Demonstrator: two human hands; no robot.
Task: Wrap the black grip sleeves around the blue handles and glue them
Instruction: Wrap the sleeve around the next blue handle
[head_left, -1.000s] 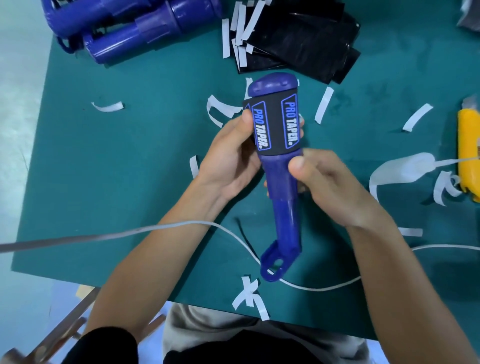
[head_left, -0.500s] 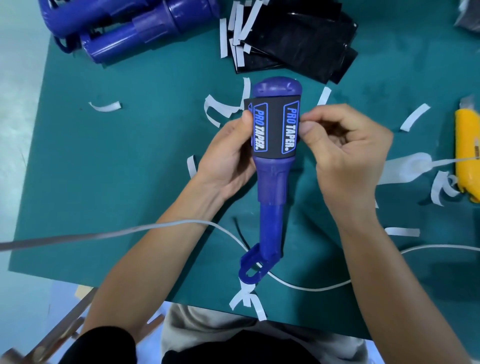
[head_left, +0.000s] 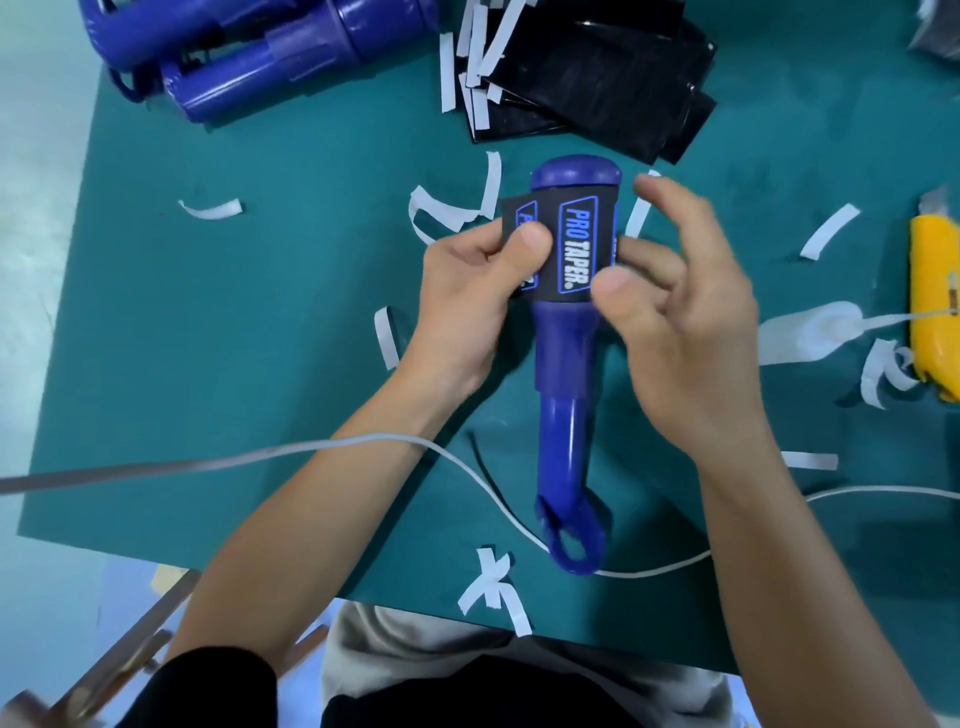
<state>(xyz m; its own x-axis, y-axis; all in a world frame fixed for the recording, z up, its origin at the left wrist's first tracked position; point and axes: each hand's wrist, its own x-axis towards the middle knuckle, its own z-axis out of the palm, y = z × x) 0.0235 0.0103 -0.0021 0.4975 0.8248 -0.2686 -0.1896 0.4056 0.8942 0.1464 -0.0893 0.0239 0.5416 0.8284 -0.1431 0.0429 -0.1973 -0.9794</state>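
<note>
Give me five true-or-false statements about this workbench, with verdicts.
1. The black grip sleeve lies fully closed around the blue handle. False: one flap sticks out leftward, pinched by the left hand.
2. The sleeve reads PRO TAPER. True.
3. A yellow tool lies at the right of the green mat. True.
4. More handles lie by the person's lap. False: the spare blue handles lie at the far left corner.
5. Scattered white strips lie on the mat. True.
</note>
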